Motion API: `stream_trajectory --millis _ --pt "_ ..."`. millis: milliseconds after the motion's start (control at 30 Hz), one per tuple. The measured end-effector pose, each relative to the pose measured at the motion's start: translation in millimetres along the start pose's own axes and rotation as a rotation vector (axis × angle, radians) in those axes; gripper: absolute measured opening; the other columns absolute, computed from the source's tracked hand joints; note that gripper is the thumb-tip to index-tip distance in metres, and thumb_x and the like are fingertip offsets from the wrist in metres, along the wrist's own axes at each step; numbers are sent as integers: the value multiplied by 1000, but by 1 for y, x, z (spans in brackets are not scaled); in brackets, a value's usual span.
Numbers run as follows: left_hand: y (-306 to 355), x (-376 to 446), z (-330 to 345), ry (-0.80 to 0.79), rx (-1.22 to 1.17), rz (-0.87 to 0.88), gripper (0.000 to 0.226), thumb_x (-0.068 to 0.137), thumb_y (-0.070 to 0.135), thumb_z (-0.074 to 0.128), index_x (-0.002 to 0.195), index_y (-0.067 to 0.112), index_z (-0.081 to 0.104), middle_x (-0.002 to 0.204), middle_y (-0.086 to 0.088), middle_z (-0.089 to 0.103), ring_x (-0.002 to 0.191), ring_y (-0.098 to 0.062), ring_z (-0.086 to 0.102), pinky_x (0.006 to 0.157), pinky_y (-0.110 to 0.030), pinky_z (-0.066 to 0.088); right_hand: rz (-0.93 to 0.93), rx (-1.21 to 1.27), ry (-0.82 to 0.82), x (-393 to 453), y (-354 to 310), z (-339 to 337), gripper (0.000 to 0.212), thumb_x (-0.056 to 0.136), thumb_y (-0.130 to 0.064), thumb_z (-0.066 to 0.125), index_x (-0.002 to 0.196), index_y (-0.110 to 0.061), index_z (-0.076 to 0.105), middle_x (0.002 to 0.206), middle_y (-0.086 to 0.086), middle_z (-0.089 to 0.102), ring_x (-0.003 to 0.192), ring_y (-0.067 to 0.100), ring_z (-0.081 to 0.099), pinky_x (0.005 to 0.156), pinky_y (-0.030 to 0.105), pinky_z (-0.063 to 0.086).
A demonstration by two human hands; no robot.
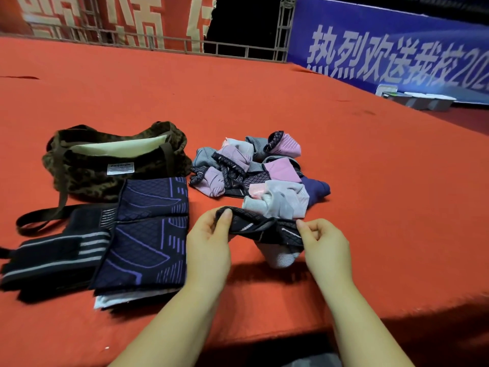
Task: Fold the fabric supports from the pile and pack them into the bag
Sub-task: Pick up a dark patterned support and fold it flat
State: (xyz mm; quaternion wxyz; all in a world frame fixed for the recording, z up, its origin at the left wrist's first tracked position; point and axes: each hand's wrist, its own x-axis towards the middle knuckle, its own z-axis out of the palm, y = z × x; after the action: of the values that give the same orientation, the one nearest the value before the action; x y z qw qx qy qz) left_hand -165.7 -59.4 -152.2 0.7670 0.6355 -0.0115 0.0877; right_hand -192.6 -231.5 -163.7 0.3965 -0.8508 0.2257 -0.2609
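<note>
A black-and-grey fabric support (267, 230) is stretched between both hands just above the red surface, its pale grey end hanging down. My left hand (209, 247) pinches its left edge and my right hand (325, 247) pinches its right edge. Behind it lies the pile (248, 170) of pink, grey and navy supports. A leopard-print bag (113, 160) sits open at the left, showing a pale lining. In front of the bag lie folded navy supports (148, 234) beside black striped straps (53, 255).
Everything rests on a red carpeted platform (264, 102) whose front edge runs below my forearms. A metal railing (238, 49) and red and blue banners stand at the back. Plastic containers (420, 100) sit at the far right.
</note>
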Motion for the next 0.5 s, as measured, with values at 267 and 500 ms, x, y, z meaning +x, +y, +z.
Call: stream_trajectory --millis 267,500 --pt "6 1 3 132 -202 -133 20 97 12 48 86 11 65 86 -5 67 82 -14 62 73 -25 55 156 -42 36 9 25 -16 22 90 -25 60 73 -11 59 65 2 57 76 30 57 63 30 30" --pt "0 12 -5 202 -94 -50 21 95 20 53 81 15 68 85 -3 69 80 -16 57 81 -37 46 253 -51 157 13 54 -41 22 91 -23 58 76 -8 60 81 20 65 85 37 61 69 35 38"
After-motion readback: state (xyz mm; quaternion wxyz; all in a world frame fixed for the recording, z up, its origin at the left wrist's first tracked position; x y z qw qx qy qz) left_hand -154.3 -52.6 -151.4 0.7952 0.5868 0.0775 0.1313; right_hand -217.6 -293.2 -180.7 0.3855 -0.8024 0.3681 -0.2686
